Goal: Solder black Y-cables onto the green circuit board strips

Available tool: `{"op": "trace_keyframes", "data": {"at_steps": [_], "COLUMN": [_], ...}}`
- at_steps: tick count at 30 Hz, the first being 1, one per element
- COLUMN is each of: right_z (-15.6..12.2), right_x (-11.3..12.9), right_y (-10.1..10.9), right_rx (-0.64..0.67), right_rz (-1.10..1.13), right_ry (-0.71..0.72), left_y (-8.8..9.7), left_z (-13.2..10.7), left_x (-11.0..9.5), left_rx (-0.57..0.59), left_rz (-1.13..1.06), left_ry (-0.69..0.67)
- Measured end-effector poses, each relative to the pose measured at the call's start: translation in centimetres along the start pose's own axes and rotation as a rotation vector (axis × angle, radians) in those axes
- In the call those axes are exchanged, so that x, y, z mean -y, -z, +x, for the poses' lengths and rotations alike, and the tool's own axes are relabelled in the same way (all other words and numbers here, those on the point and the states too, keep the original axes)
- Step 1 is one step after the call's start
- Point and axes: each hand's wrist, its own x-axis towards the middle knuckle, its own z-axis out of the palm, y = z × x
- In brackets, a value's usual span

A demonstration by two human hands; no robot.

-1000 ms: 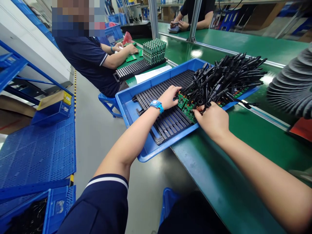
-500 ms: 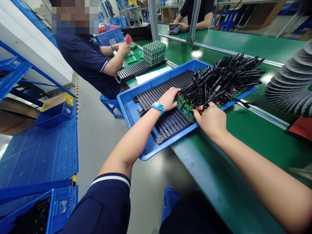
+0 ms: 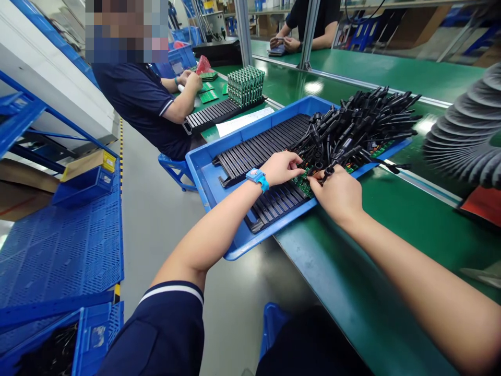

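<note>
A blue tray [image 3: 207, 180] holds black slotted racks [image 3: 262, 143]. Green circuit boards [image 3: 301, 184] with black cables [image 3: 352, 128] stand packed in the racks, the cables heaped above them. My left hand [image 3: 279, 169], with a blue wrist strap [image 3: 256, 177], reaches over the racks. Its thumb and fingers are bent close together at the left edge of the boards; what is between them is hidden. My right hand [image 3: 340, 194] is closed round a black cable at the near side of the heap, thumb against the boards.
On the left a co-worker [image 3: 133, 104] sits handling small parts beside another black rack [image 3: 213, 115] with upright boards [image 3: 246, 86]. A paper sheet [image 3: 242, 122] lies behind the tray. A grey ribbed hose [image 3: 462, 136] stands at right. The tray overhangs the green table's edge [image 3: 297, 266].
My left hand has moved right and slightly down along the boards, its thumb and fingers drawing closer together. My right hand stays nearly in place on the cable.
</note>
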Motion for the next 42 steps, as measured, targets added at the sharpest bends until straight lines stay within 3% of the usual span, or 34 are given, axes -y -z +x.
{"op": "trace_keyframes", "data": {"at_steps": [9, 16, 23, 27, 34, 42], "right_z": [0.5, 0.3, 0.4, 0.1, 0.2, 0.2], "right_x": [-0.3, 0.0, -0.1, -0.2, -0.1, -0.2], "right_y": [0.8, 0.1, 0.1, 0.1, 0.0, -1.3], "right_rx": [-0.046, -0.026, -0.037, -0.026, -0.016, -0.093], "right_rz": [0.081, 0.045, 0.073, 0.044, -0.005, -0.088], "right_ry": [0.016, -0.018, -0.002, -0.025, 0.033, 0.017], "left_y": [0.2, 1.1, 2.1, 1.9, 1.3, 1.0], "left_z": [0.3, 0.0, 0.1, 0.3, 0.6, 0.6], "left_x": [-0.7, -1.2, -1.7, -1.4, -1.2, -1.0], "left_rx": [-0.146, -0.118, -0.081, -0.020, -0.039, -0.054], "left_rz": [-0.140, -0.104, -0.091, -0.095, -0.086, -0.079], "left_ry": [0.030, -0.021, 0.057, 0.062, 0.054, 0.083]}}
